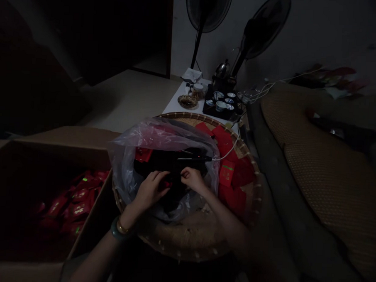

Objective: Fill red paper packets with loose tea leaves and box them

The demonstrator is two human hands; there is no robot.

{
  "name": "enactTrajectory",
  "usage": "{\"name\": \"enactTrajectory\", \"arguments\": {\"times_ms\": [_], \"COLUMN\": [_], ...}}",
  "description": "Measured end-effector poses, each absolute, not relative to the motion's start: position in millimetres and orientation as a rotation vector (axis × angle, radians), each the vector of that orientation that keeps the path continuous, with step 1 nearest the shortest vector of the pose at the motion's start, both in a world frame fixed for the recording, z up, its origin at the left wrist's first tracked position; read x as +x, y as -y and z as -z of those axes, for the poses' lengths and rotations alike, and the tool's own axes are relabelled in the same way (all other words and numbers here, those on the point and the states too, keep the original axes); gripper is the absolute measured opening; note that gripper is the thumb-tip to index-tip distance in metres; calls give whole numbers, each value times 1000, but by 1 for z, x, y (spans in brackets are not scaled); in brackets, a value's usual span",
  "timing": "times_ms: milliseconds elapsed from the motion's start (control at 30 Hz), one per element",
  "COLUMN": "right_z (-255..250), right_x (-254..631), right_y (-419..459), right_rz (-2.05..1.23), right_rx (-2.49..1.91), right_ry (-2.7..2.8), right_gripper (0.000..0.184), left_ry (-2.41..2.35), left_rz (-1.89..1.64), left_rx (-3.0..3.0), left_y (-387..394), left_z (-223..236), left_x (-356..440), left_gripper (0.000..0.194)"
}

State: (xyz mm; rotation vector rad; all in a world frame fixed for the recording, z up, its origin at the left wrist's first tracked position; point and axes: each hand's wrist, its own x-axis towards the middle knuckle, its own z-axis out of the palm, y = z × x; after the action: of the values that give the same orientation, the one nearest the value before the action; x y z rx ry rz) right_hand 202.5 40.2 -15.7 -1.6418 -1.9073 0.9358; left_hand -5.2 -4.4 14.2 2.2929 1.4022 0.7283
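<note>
Both of my hands work over a clear plastic bag [125,155] with dark contents, set in a round woven tray [183,240]. My left hand [150,190] curves its thumb and fingers around a small red packet [167,183], mostly lost in shadow. To its right, my right hand [193,178] has its fingertips pinched together; what they hold is too dark to make out. Just beyond them lies a black device [202,158] with thin prongs, a red light and a white cord. A red packet [143,154] shows at the bag's left side.
Flat red packets [227,172] overlap along the tray's right side. An open cardboard box [91,220] at left contains several filled red packets [81,203]. Behind are a tea tray [212,111] with cups, a kettle [222,69] and two fans [209,11]. A woven seat [323,172] stands right.
</note>
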Motion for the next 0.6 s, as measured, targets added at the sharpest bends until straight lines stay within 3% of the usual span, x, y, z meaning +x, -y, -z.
{"name": "enactTrajectory", "arguments": {"times_ms": [167,367,600], "right_z": [-13,-46,-45], "right_x": [214,187,174], "right_y": [-34,-20,-14], "right_rz": [-1116,-1146,-1107], "right_rx": [-1527,-1356,-1338], "right_ry": [1581,1630,1679], "right_gripper": [17,20,22], "left_ry": [-1409,-1420,-1437], "left_rz": [-751,-753,-765], "left_rx": [2283,2301,2296], "left_y": [4,4,4], "left_z": [-14,-14,-11], "left_x": [-5,-3,-5], "left_gripper": [52,52,52]}}
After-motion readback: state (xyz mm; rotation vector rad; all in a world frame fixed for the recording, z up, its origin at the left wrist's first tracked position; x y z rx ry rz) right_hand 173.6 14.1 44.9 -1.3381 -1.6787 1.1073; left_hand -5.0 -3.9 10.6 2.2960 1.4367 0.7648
